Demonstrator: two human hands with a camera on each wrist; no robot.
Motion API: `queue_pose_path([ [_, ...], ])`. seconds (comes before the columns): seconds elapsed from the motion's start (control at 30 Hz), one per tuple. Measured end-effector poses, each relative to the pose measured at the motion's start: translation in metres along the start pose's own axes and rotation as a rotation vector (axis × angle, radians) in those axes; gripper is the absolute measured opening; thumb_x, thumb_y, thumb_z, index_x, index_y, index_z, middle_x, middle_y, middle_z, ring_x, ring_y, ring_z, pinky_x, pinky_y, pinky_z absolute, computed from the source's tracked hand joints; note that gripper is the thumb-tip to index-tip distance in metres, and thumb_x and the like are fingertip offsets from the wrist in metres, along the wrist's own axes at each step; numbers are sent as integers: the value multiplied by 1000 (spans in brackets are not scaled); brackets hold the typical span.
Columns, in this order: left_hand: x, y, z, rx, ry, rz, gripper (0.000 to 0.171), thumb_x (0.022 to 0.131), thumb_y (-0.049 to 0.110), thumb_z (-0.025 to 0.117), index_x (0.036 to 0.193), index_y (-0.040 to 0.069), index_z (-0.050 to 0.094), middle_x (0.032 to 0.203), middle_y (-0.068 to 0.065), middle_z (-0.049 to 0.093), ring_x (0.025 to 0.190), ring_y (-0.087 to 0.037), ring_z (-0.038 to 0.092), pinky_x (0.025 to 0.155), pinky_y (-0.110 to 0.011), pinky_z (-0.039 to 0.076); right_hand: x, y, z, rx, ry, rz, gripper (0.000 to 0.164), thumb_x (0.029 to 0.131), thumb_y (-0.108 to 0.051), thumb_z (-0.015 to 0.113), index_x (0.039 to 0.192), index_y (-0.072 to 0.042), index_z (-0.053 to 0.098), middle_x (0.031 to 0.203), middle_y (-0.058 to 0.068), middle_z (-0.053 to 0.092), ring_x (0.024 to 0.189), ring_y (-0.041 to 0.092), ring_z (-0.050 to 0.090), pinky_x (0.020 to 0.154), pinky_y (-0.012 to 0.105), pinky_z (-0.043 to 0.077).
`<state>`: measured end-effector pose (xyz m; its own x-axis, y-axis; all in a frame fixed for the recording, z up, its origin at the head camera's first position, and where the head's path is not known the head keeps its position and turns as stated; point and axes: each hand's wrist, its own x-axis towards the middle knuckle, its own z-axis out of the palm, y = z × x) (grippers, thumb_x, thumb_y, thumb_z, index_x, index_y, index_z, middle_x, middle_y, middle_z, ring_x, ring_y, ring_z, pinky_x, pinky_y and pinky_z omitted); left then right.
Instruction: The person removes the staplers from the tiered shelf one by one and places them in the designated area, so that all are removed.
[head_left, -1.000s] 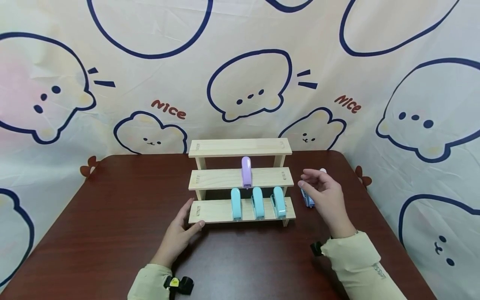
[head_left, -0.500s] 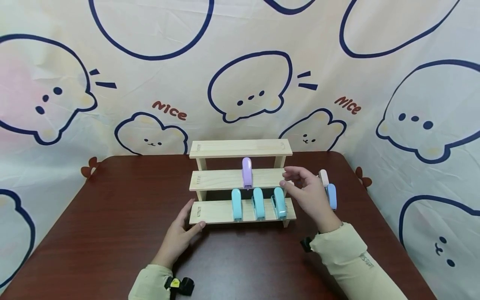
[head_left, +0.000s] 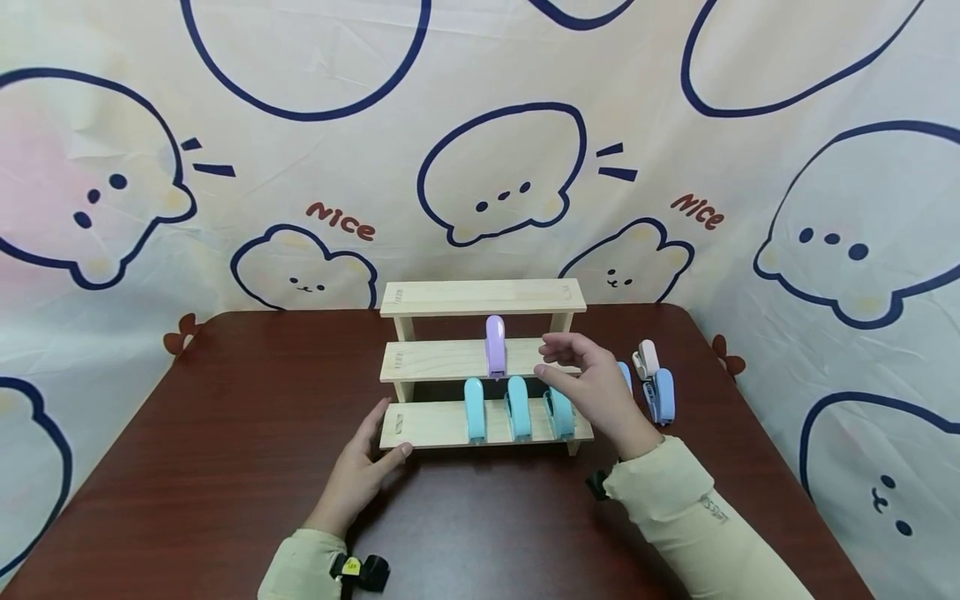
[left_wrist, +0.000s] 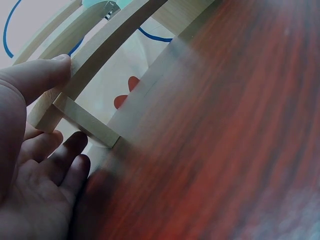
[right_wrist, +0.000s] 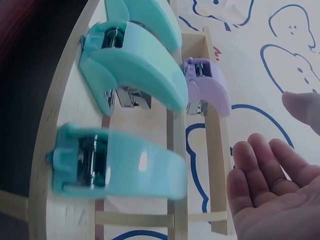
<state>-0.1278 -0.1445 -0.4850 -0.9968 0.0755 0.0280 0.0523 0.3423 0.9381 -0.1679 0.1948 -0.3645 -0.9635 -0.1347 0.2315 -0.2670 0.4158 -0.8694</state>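
I had left hand (head_left: pixel 360 468) gripping bottom shelf (head_left: pixel 433 424); right hand (head_left: pixel 598 390), fingers loose and released, hung near purple stapler (head_left: pixel 496 347).

Staplers (right_wrist: pixel 150 172): glossy plastic w/ metal insides. Rack (head_left: pixel 429 428): matt wood. Tabletop (head_left: pixel 195 450): wood-look, semi-gloss. Backdrop (head_left: pixel 300 158): creased cloth.

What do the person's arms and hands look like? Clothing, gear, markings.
The left hand and right hand are ungloved. Pale yellow-green left sleeve and right sleeve, the right one bearing small grey lettering, too small to read. Black wrist gear on both: left unit with a yellow label, right unit mostly hidden. No cables visible.
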Motion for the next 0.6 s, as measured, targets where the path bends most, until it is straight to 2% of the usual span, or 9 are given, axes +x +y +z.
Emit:
queue_pose_path([
  [0.23, 0, -1, 1, 2, 10, -7, 88, 91, 29, 77, 161, 15, 24, 160, -12, 34, 144, -25, 32, 113, -50, 30, 7, -4, 10, -19, -44, 22, 44, 92, -22, 75, 132, -12, 62, 120, 10, 67, 111, 25, 61, 96, 49, 49],
  [0.6, -1, 2, 0, -3, 1, -2, 89, 91, 30, 77, 160, 13, 24, 160, -15, 32, 146, -29, 29, 114, -52, 28, 12, -11, 22, -14, -104, 55, 45, 91, -25, 77, 132, -13, 62, 120, 10, 66, 111, 24, 62, 97, 47, 50],
])
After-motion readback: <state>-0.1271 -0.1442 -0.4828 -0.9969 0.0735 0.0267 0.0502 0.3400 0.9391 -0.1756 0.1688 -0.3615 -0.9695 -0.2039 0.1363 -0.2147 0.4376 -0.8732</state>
